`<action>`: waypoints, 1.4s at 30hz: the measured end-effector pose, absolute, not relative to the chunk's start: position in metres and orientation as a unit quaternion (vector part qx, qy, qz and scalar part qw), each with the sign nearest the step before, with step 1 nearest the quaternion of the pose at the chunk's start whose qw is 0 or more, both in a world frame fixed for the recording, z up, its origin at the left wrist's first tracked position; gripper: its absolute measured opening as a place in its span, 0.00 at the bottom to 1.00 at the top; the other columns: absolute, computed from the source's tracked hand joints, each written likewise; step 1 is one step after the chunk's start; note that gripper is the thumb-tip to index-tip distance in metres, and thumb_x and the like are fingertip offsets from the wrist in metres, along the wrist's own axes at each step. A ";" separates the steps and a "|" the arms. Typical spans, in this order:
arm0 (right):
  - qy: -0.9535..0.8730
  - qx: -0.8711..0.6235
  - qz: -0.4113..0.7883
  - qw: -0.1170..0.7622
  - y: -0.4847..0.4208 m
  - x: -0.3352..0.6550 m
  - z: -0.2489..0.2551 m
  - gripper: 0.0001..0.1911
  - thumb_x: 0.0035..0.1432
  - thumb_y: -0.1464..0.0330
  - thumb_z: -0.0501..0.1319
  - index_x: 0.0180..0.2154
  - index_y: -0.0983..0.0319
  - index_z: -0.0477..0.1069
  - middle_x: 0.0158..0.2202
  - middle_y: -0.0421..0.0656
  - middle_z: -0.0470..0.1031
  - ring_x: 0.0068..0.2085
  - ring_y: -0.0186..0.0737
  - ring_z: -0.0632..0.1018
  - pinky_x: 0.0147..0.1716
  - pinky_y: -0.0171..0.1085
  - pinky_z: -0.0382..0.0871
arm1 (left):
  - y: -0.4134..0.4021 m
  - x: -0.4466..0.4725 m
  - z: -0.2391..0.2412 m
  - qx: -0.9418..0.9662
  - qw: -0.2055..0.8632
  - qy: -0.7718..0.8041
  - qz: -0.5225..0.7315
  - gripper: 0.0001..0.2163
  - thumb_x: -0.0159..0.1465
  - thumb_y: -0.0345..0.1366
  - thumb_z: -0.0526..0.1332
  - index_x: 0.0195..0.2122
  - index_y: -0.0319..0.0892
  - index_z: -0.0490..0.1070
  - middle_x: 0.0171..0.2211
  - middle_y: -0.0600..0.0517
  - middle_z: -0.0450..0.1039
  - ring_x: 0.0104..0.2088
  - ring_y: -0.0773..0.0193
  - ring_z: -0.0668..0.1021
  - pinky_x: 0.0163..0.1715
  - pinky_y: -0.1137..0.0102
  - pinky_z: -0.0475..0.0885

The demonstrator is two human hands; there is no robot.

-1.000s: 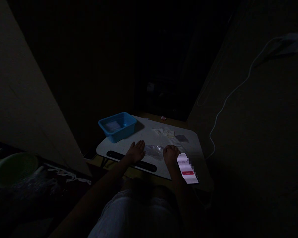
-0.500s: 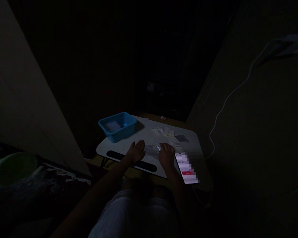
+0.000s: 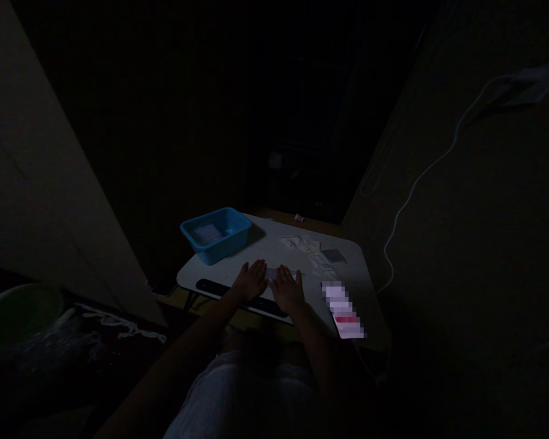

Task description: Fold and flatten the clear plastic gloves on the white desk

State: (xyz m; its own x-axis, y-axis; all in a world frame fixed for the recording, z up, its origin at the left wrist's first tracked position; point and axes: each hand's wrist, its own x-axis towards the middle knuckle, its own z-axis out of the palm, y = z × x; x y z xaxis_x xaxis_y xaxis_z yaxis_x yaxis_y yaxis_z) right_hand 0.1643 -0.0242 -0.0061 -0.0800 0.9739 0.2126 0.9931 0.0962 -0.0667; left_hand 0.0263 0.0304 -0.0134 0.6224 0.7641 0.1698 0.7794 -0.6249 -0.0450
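Observation:
A clear plastic sheet or bag (image 3: 271, 272) lies on the small white folding table (image 3: 256, 244), partly covered by my hands. My left hand (image 3: 251, 280) rests flat at its left end, fingers stretched out. Over its middle and right part my right hand (image 3: 287, 291) is spread flat, palm down, thumb apart. Neither hand grips anything. In the dim light I cannot tell what the plastic holds, if anything.
A blue plastic basin (image 3: 217, 238) with a pale packet inside stands at the table's back left. Small white packets (image 3: 302, 242) and a grey square (image 3: 333, 255) lie at the back right. A lit phone (image 3: 343, 311) lies at the right. A white cable (image 3: 405, 204) hangs along the wall.
My right hand has let go of the plastic's right end and moved left, opening flat onto it beside my left hand. My left hand has stayed in place.

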 end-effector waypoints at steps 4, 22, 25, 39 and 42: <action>-0.706 -0.698 -0.070 0.100 -0.031 0.177 -0.007 0.29 0.60 0.59 0.33 0.56 0.68 0.51 0.58 0.51 0.49 0.59 0.41 0.49 0.54 0.51 0.28 | 0.030 0.026 -0.014 -0.899 0.058 -0.428 -0.075 0.23 0.62 0.39 0.40 0.56 0.34 0.51 0.58 0.42 0.47 0.58 0.57 0.52 0.52 0.55 0.49; -0.581 -0.803 -0.086 0.099 -0.041 0.195 -0.007 0.32 0.58 0.58 0.37 0.54 0.77 0.52 0.57 0.59 0.50 0.59 0.51 0.46 0.52 0.55 0.29 | 0.030 0.027 -0.013 -0.897 0.063 -0.433 -0.065 0.23 0.62 0.39 0.40 0.57 0.34 0.50 0.58 0.42 0.47 0.58 0.57 0.53 0.52 0.55 0.49; -0.583 -0.798 -0.108 0.110 -0.044 0.194 -0.003 0.30 0.58 0.61 0.38 0.54 0.77 0.52 0.57 0.59 0.49 0.59 0.51 0.45 0.53 0.55 0.30 | 0.029 0.027 -0.012 -0.897 0.061 -0.433 -0.068 0.23 0.62 0.39 0.40 0.56 0.34 0.50 0.58 0.41 0.47 0.58 0.57 0.53 0.52 0.55 0.49; -0.746 -0.654 -0.050 0.118 -0.029 0.159 -0.003 0.29 0.60 0.59 0.34 0.56 0.67 0.49 0.59 0.47 0.49 0.60 0.39 0.47 0.55 0.48 0.30 | 0.031 0.026 -0.014 -0.900 0.061 -0.426 -0.074 0.23 0.61 0.38 0.41 0.56 0.34 0.51 0.58 0.41 0.48 0.58 0.57 0.53 0.52 0.55 0.49; -0.732 -0.672 -0.040 0.105 -0.027 0.161 -0.007 0.29 0.60 0.58 0.33 0.56 0.67 0.50 0.59 0.49 0.49 0.60 0.40 0.47 0.55 0.50 0.28 | 0.030 0.026 -0.014 -0.898 0.063 -0.430 -0.073 0.23 0.62 0.38 0.40 0.56 0.35 0.51 0.58 0.42 0.48 0.58 0.57 0.53 0.52 0.55 0.49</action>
State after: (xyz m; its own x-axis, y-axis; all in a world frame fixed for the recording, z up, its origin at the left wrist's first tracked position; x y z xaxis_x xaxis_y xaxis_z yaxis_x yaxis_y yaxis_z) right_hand 0.1607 -0.0275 -0.0074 -0.0748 0.9753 0.2080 0.9922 0.0936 -0.0821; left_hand 0.0264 0.0304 -0.0143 0.6197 0.7626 0.1852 0.7810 -0.6226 -0.0496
